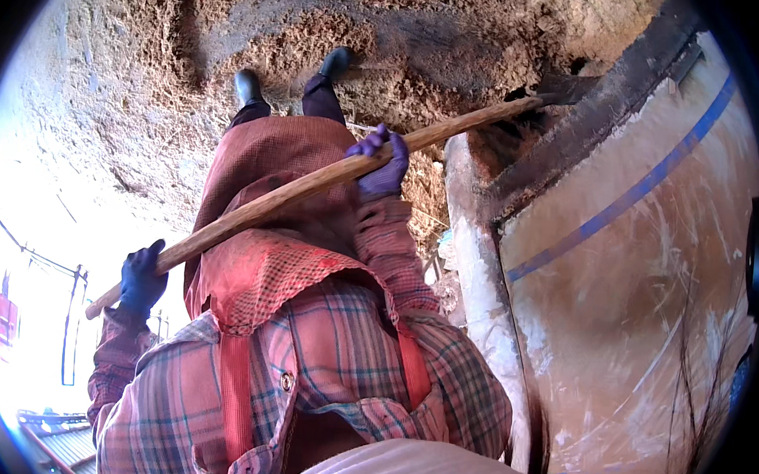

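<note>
A long-handled tool (292, 193) with a pale wooden shaft lies slantwise across my body, from lower left to upper right. My left hand (143, 276), in a dark purple-blue glove, is wrapped round the shaft near its lower end. Further up, my gloved right hand (383, 163) grips the same shaft in front of the red checked apron (268, 274). At the far end, a dark, flat head shows by the foot of the wall; its exact shape cannot be told. Loose brown, crumbly material (453, 96) lies around it.
On the right rises a stained, pale wall (622, 307) with a blue stripe and a dark beam (596, 119) along its base. A whitish post (479, 284) stands at its corner. My dark boots (249, 87) are on rough ground. Bright daylight washes out the left side.
</note>
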The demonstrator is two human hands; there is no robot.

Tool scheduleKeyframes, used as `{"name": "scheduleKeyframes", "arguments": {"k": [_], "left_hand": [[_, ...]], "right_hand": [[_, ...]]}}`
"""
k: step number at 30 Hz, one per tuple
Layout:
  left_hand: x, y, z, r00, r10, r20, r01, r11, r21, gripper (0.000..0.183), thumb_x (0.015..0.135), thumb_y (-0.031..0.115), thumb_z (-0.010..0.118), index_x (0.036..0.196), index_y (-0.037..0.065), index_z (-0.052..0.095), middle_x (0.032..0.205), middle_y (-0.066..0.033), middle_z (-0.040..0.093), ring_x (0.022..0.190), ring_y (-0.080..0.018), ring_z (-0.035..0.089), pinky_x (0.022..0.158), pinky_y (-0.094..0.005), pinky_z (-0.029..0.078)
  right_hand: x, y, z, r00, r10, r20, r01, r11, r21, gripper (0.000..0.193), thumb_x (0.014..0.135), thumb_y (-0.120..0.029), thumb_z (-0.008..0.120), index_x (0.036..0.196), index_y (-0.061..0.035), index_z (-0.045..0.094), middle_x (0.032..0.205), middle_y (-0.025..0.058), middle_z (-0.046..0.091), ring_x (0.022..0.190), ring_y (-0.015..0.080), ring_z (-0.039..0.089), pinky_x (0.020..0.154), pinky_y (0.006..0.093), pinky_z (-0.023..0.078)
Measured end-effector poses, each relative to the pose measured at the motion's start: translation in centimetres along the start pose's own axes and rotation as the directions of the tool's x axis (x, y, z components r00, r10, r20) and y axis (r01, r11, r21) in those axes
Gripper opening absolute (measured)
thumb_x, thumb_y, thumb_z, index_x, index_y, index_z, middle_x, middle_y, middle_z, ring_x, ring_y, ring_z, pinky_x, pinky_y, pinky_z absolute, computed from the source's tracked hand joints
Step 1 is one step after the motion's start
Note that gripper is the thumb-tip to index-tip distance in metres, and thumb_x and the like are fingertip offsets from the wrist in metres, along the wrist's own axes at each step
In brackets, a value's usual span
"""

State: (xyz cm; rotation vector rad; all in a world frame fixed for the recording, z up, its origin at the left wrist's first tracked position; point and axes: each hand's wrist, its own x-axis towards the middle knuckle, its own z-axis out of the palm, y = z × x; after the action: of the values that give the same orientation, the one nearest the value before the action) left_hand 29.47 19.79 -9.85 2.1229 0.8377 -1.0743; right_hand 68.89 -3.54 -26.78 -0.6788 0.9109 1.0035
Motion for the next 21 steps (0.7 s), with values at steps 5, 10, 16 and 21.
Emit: {"name": "scheduleKeyframes", "arguments": {"k": [5, 10, 16, 21], "left_hand": [[5.6, 9.6, 0.5, 0.995, 0.062, 0.072, -0.045, 0.975, -0.216, 0.047, 0.072, 0.022, 0.064, 0.116, 0.015, 0.051, 0.094, -0.014, 0.061, 0.084, -0.0345, 0.057, 0.076, -0.0427, 0.044], [5.4, 11.4, 0.3, 0.958, 0.038, 0.285, 0.051, 0.953, -0.299, 0.04, 0.079, 0.029, 0.056, 0.117, 0.018, 0.05, 0.093, -0.0166, 0.062, 0.084, -0.0367, 0.059, 0.074, -0.0448, 0.047], [-6.0, 0.3, -0.1, 0.958, -0.166, 0.233, 0.225, 0.94, -0.257, 0.03, 0.073, 0.022, 0.059, 0.102, 0.015, 0.059, 0.081, -0.0143, 0.065, 0.075, -0.035, 0.062, 0.069, -0.0434, 0.05], [-14.6, -7.9, 0.6, 0.973, -0.203, 0.112, 0.208, 0.978, -0.032, 0.033, 0.069, 0.017, 0.059, 0.102, 0.015, 0.057, 0.082, -0.0121, 0.064, 0.074, -0.0335, 0.062, 0.069, -0.042, 0.049]], "right_hand": [[2.2, -10.7, 0.1, 0.964, -0.197, -0.177, 0.159, 0.965, -0.208, 0.022, 0.081, -0.032, 0.052, 0.085, -0.0107, 0.055, 0.063, -0.0044, 0.051, 0.051, 0.0089, 0.045, 0.053, 0.0296, 0.04], [4.7, -11.7, -3.1, 0.884, -0.308, -0.353, 0.162, 0.908, -0.387, 0.021, 0.079, -0.029, 0.054, 0.073, -0.0093, 0.054, 0.054, 0.0001, 0.047, 0.045, 0.014, 0.043, 0.047, 0.0312, 0.037], [0.3, 5.5, -2.8, 0.977, -0.039, -0.21, -0.022, 0.959, -0.281, 0.019, 0.077, -0.028, 0.059, 0.07, -0.0116, 0.05, 0.055, -0.0004, 0.046, 0.048, 0.0151, 0.044, 0.053, 0.0331, 0.041], [-4.6, 17.0, 1.3, 0.945, 0.162, -0.285, -0.205, 0.971, -0.126, 0.018, 0.075, -0.022, 0.059, 0.066, -0.01, 0.048, 0.059, 0.0021, 0.047, 0.054, 0.0177, 0.046, 0.057, 0.0352, 0.043]]}}
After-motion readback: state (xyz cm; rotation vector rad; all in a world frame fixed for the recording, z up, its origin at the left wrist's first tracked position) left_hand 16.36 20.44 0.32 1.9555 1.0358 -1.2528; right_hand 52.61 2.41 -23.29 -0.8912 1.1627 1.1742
